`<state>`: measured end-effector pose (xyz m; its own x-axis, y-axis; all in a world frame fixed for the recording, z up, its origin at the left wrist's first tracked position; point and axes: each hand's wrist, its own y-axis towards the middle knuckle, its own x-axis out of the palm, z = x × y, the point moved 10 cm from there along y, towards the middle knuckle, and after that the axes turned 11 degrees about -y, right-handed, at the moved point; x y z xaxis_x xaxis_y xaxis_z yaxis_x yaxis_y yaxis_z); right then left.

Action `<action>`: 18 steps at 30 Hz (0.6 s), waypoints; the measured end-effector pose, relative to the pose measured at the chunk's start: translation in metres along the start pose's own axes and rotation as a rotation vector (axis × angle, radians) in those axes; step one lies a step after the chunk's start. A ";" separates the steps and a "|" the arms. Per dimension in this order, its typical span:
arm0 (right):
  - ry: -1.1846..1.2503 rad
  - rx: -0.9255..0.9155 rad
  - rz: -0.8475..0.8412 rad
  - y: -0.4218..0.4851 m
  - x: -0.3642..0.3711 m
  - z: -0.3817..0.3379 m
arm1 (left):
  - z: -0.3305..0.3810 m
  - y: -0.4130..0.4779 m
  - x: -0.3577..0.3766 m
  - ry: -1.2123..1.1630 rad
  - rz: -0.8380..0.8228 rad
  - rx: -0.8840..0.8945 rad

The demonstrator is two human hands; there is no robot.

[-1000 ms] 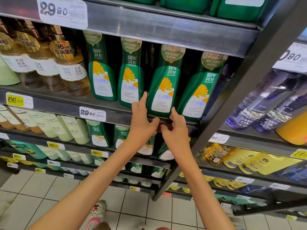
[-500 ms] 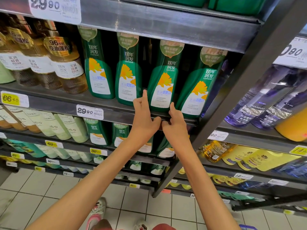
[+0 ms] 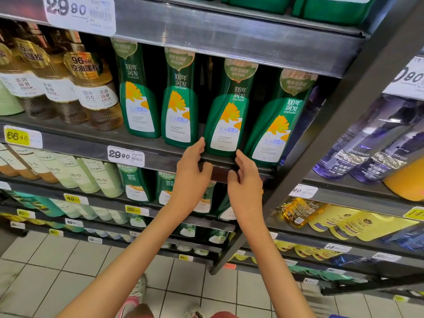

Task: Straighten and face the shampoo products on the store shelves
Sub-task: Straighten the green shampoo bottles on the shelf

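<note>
Left hand (image 3: pixel 190 173) and right hand (image 3: pixel 246 182), fingers straight, touch the base of the third green bottle (image 3: pixel 226 115) at frame centre; green row (image 3: pixel 179 99) looks faced, lower shelves (image 3: pixel 103 200) likely not yet done.

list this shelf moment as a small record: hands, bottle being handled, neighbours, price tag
bottle handled: third green plastic shampoo bottle with orange flower label, in a row of four alike
left hand: fingers straight against the bottle's lower left side
right hand: fingers at its lower right corner
thumbs: in front of the dark metal shelf edge
neighbours: amber ribbed bottles further left; purple clear bottles in the next bay right
price tag: white 29.90 price tag on the shelf edge, left of the hands
</note>
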<state>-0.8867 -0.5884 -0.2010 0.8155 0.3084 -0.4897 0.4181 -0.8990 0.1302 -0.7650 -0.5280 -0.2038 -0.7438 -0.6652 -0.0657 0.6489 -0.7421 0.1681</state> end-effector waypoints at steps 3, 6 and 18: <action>0.023 -0.177 0.103 -0.012 -0.005 -0.031 | 0.011 -0.004 -0.026 -0.043 0.070 0.035; 0.129 -0.250 0.026 -0.011 0.009 -0.054 | 0.031 -0.007 -0.068 -0.031 0.260 0.160; 0.170 -0.321 0.025 0.018 0.030 -0.101 | 0.064 0.035 -0.087 0.125 0.309 0.299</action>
<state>-0.8137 -0.5635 -0.1261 0.8706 0.3593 -0.3361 0.4797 -0.7716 0.4177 -0.6881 -0.4906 -0.1298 -0.4857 -0.8702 -0.0828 0.7490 -0.4631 0.4739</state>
